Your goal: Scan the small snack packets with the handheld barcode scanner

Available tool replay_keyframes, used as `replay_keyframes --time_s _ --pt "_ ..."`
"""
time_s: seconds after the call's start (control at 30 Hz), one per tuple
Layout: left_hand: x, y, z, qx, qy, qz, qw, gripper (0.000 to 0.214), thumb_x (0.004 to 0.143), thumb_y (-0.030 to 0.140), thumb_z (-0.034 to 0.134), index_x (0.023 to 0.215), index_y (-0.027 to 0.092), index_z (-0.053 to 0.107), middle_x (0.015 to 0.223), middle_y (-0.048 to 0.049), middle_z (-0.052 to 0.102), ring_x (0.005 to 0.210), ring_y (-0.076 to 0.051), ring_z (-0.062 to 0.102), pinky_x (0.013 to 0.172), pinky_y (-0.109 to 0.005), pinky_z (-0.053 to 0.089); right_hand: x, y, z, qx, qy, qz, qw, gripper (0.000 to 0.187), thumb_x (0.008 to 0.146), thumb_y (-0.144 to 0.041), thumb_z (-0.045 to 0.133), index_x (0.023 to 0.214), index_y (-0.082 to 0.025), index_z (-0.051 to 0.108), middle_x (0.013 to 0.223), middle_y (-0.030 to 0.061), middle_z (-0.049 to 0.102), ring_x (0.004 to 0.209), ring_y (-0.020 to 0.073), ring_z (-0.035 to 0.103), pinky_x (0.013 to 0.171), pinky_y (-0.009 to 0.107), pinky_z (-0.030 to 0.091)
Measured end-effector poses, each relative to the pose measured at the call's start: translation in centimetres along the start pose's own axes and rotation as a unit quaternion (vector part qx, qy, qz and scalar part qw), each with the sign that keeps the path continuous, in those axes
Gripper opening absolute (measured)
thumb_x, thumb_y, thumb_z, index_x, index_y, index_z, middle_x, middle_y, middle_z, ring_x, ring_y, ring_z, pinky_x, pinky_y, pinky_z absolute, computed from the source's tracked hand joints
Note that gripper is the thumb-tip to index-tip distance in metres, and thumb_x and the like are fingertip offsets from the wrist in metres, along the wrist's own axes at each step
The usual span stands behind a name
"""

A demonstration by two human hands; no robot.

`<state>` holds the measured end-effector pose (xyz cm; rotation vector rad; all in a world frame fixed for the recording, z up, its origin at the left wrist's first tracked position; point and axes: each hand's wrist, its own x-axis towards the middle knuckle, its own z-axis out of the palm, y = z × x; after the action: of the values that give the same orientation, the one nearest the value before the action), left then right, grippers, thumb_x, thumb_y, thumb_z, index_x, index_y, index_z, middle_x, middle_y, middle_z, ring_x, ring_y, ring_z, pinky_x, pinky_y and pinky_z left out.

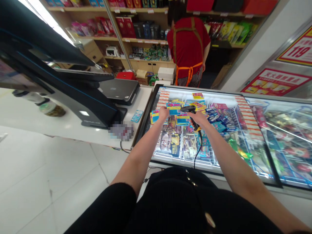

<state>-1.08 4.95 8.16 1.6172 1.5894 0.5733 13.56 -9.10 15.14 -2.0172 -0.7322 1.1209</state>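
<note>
The right hand was closed around the grip of a black barcode scanner, whose head pointed left and whose black cable hung down toward the near side. Just left of it, the left hand pinched a blue and yellow packet, close to the scanner's head. Both hands were over the glass lid of a chest freezer full of wrapped ice creams. Further left, a white tabletop carried a black till terminal. At the far side, 1 person in a red shirt faced stocked shelves.
</note>
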Motion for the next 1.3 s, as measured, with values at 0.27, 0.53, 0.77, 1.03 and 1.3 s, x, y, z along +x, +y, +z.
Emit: replay_keyframes --time_s 0.27,0.53,0.77,1.03,1.3 --pt "0.3 -4.4 -5.1 -0.085 0.026 -0.043 0.995 0.026 0.081 0.021 0.053 0.104 0.013 0.062 0.099 -0.0084 0.066 0.070 -0.013 0.065 0.061 -0.021 0.050 -0.8 -2.3 2.8 -0.018 -0.011 -0.004 1.000 0.026 0.080 -0.032 0.060 0.062 -0.016 0.049 0.045 0.0016 0.053 0.034 0.0127 0.049 0.036 0.024 0.042" --pt "-0.3 -6.1 -7.3 0.119 0.015 -0.031 0.992 0.020 0.078 0.028 0.058 0.089 0.012 0.065 0.092 -0.0131 0.068 0.093 -0.022 0.064 0.076 -0.025 0.046 -1.3 -3.3 4.6 -0.016 -0.016 -0.019 1.000 0.022 0.081 -0.030 0.060 0.068 -0.014 0.052 0.046 0.0017 0.053 0.035 0.0129 0.050 0.037 0.024 0.042" --pt "-1.8 -3.9 -7.4 0.153 0.096 0.015 0.983 0.046 0.079 0.030 0.060 0.118 0.011 0.047 0.118 -0.0200 0.055 0.113 -0.028 0.052 0.090 -0.034 0.041 -1.7 -2.5 4.1 -0.010 0.004 0.006 1.000 0.025 0.079 -0.033 0.062 0.065 -0.015 0.052 0.046 0.0022 0.054 0.035 0.0126 0.049 0.036 0.023 0.041" --pt "-1.6 3.3 -2.4 0.115 0.069 0.236 0.962 0.039 0.082 0.023 0.055 0.119 0.014 0.047 0.117 -0.0151 0.051 0.113 -0.025 0.050 0.095 -0.035 0.038 -1.5 0.1 -0.2 0.024 0.041 0.020 0.999 0.028 0.079 -0.034 0.062 0.062 -0.015 0.051 0.047 0.0031 0.054 0.037 0.0127 0.050 0.037 0.023 0.041" --pt "0.3 6.9 6.4 0.230 -0.097 0.201 0.947 0.028 0.080 0.021 0.055 0.107 0.014 0.060 0.111 -0.0148 0.058 0.107 -0.025 0.056 0.092 -0.031 0.041 -0.2 2.9 -6.8 0.050 0.056 0.035 0.997 0.029 0.080 -0.036 0.062 0.061 -0.015 0.051 0.047 0.0029 0.054 0.036 0.0132 0.050 0.037 0.024 0.042"
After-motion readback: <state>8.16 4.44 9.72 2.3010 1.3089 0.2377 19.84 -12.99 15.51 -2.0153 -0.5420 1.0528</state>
